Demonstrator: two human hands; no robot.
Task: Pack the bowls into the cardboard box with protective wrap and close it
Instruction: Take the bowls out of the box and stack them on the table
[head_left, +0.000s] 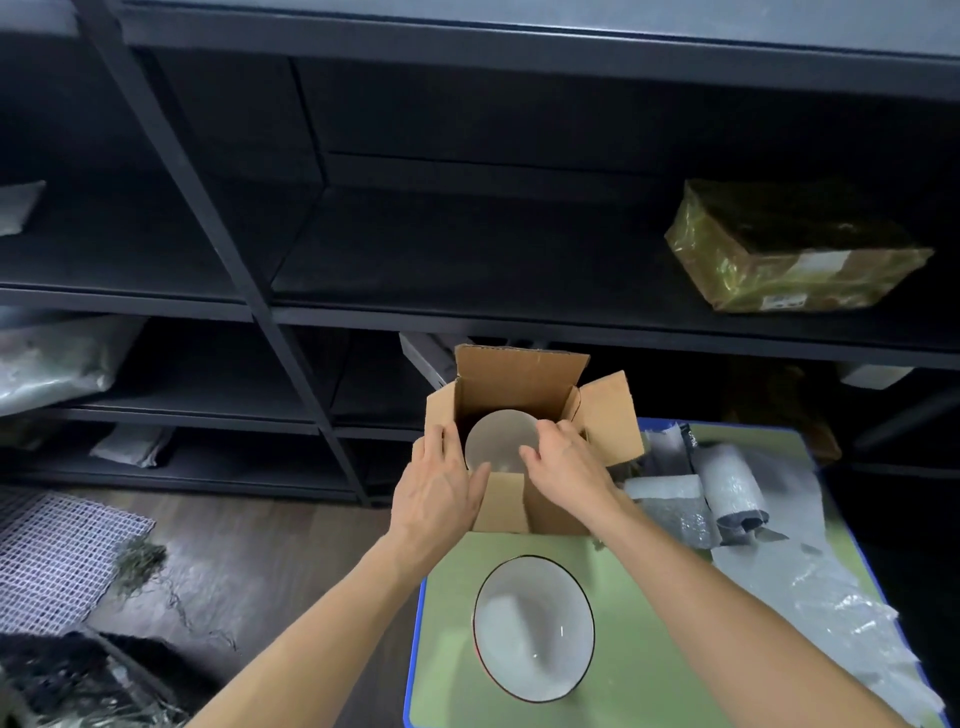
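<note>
An open cardboard box stands at the far end of a small green table, its flaps spread outward. A pale bowl sits inside it, seen from above. My left hand grips the box's near left edge and flap. My right hand reaches over the box's right rim, fingers touching the bowl's edge. A second bowl, white with a dark rim, rests on the table in front of the box. Rolled bubble wrap lies to the right of the box.
Flat sheets of grey wrap cover the table's right side. Dark metal shelving stands right behind the table, with a taped parcel on a shelf at upper right. White mesh and debris lie on the wooden floor at left.
</note>
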